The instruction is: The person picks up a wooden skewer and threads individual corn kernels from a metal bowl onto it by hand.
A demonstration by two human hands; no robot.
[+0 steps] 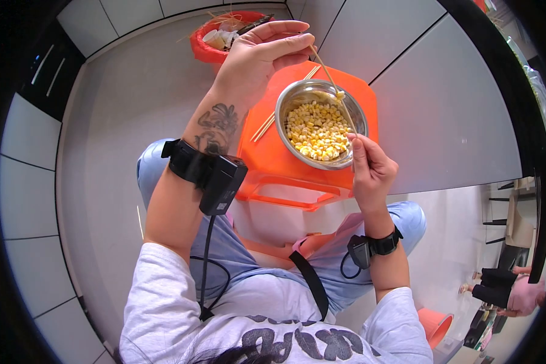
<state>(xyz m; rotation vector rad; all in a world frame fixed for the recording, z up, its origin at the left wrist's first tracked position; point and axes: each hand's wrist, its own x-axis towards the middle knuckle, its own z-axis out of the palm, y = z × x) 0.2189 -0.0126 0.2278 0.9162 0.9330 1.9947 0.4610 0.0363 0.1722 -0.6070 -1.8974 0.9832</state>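
- The left hand is closed in a pinch on the upper end of a thin wooden skewer; the right hand pinches the lower end, fingers curled shut around it.
- The skewer runs slantwise between the two hands, crossing directly over a steel bowl of corn kernels.
- The bowl sits on an orange stool, just below the left hand and touching the right hand's fingertips.
- Judged from this, threading goes best if the right hand keeps the skewer steady while the left guides it, working above the bowl so that loose kernels fall back in.
- More skewers lie on the stool beside the bowl, under the left wrist.
- A red basket stands on the floor beyond the left hand.
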